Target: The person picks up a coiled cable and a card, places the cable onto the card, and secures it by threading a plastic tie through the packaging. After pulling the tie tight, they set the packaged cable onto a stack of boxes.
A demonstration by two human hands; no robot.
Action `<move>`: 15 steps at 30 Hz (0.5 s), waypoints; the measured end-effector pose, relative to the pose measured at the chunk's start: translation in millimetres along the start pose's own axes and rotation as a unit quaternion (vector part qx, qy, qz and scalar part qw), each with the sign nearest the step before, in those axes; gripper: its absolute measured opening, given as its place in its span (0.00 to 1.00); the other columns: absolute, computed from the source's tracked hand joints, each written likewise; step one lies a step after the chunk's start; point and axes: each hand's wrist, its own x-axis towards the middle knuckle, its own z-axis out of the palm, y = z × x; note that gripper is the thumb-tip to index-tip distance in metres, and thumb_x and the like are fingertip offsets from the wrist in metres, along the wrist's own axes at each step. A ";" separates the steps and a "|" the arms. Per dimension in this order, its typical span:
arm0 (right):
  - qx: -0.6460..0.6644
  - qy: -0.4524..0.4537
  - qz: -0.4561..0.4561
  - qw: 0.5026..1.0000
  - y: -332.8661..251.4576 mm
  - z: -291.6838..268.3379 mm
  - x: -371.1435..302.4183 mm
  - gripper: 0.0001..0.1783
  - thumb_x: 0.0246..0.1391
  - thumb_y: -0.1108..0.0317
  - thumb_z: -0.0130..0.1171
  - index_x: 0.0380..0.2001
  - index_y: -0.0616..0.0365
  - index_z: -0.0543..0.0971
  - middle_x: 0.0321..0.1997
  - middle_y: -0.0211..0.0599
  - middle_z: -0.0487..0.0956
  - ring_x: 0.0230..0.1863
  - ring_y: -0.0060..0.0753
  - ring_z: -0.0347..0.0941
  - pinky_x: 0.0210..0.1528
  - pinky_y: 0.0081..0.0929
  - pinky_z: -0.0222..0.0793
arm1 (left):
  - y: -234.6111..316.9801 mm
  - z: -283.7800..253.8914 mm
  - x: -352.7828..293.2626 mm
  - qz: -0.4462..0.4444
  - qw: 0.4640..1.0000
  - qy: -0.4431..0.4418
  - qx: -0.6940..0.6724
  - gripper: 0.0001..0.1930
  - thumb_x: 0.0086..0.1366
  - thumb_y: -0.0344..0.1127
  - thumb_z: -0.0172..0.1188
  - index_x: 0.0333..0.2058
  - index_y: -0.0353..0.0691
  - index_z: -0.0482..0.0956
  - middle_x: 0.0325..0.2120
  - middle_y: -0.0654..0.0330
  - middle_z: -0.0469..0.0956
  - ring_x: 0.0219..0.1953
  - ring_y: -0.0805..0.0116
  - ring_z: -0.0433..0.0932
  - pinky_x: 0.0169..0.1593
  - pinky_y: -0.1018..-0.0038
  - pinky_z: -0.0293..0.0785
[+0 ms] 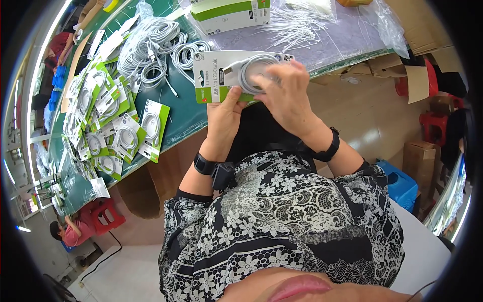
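Note:
A white and green backing card (pixel 206 76) is held up over the table's front edge. My left hand (pixel 224 118) grips its lower edge, thumb on the front and fingers behind. Against the card's face lies a coiled light-grey USB cable (pixel 246 69), one metal plug pointing left. My right hand (pixel 292 95) is curled over the right side of the coil, its fingertips slightly blurred and partly hiding the cable. Left of my hands, several carded cables (pixel 127 137) lie in an overlapping pile. Behind them is a heap of loose coiled grey cables (pixel 151 45).
A green and white carton (pixel 230 19) stands at the back of the green table (pixel 181 121). White cable ties (pixel 297 29) are spread beside it. Red stools (pixel 433 126), a cardboard box (pixel 420 163) and a blue bag (pixel 400 186) are to the right. Other people (pixel 75 232) sit farther left.

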 end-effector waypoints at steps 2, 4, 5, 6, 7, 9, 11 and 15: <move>0.026 -0.008 0.010 1.000 8.6 0.7 8.3 0.30 0.36 0.72 0.69 0.47 0.52 0.74 0.50 0.36 0.71 0.51 0.41 0.66 0.58 0.40 0.58 | 4.8 1.3 2.5 -0.005 1.000 -0.024 0.001 0.20 0.66 0.27 0.53 0.56 0.38 0.63 0.49 0.55 0.72 0.50 0.61 0.75 0.49 0.62 0.79; 0.080 -0.025 0.029 0.996 16.5 2.6 13.9 0.33 0.34 0.73 0.70 0.50 0.53 0.72 0.55 0.39 0.68 0.54 0.44 0.64 0.57 0.40 0.60 | 5.9 0.9 1.7 -0.008 0.999 -0.035 0.000 0.20 0.66 0.27 0.53 0.56 0.38 0.63 0.50 0.55 0.71 0.50 0.61 0.75 0.48 0.62 0.79; 0.079 -0.026 0.030 0.996 16.2 2.6 12.9 0.33 0.34 0.73 0.70 0.50 0.53 0.72 0.55 0.39 0.68 0.54 0.44 0.64 0.57 0.40 0.60 | 5.8 0.3 0.5 -0.020 0.999 -0.034 -0.011 0.20 0.66 0.27 0.53 0.56 0.38 0.63 0.50 0.55 0.71 0.50 0.61 0.75 0.48 0.62 0.79; 0.086 -0.017 0.026 0.996 15.9 2.9 11.4 0.34 0.34 0.73 0.70 0.50 0.53 0.71 0.55 0.39 0.68 0.54 0.44 0.64 0.57 0.38 0.60 | 5.7 -0.5 -0.8 -0.032 0.999 -0.033 -0.022 0.20 0.66 0.28 0.53 0.56 0.38 0.63 0.50 0.55 0.72 0.50 0.60 0.75 0.48 0.62 0.79; 0.094 -0.008 0.020 0.995 15.7 4.1 9.9 0.35 0.33 0.72 0.70 0.51 0.53 0.71 0.55 0.38 0.68 0.54 0.44 0.64 0.57 0.37 0.60 | 5.5 -1.5 -1.9 -0.042 0.998 -0.031 -0.034 0.20 0.66 0.28 0.53 0.56 0.38 0.63 0.50 0.55 0.72 0.50 0.60 0.75 0.48 0.61 0.79; 0.103 -0.002 0.014 0.995 15.2 7.3 7.3 0.37 0.33 0.72 0.70 0.51 0.53 0.70 0.55 0.38 0.68 0.54 0.44 0.64 0.57 0.36 0.60 | 4.8 -2.1 -1.8 -0.043 0.998 -0.024 -0.050 0.20 0.66 0.28 0.53 0.56 0.38 0.63 0.49 0.54 0.72 0.50 0.60 0.75 0.48 0.61 0.79; 0.107 -0.007 -0.007 0.994 16.0 12.1 5.3 0.36 0.33 0.72 0.71 0.51 0.54 0.71 0.56 0.41 0.68 0.55 0.46 0.64 0.55 0.37 0.62 | 4.1 -2.8 0.1 -0.046 0.996 -0.015 -0.081 0.20 0.66 0.28 0.53 0.56 0.37 0.63 0.49 0.54 0.72 0.49 0.59 0.76 0.48 0.61 0.79; 0.132 -0.037 -0.006 0.991 31.4 22.1 1.2 0.32 0.33 0.71 0.71 0.48 0.54 0.73 0.55 0.42 0.69 0.56 0.46 0.63 0.55 0.37 0.62 | 2.7 -4.6 4.9 -0.048 0.997 -0.006 -0.063 0.20 0.66 0.29 0.53 0.55 0.37 0.63 0.48 0.54 0.73 0.48 0.59 0.76 0.48 0.61 0.79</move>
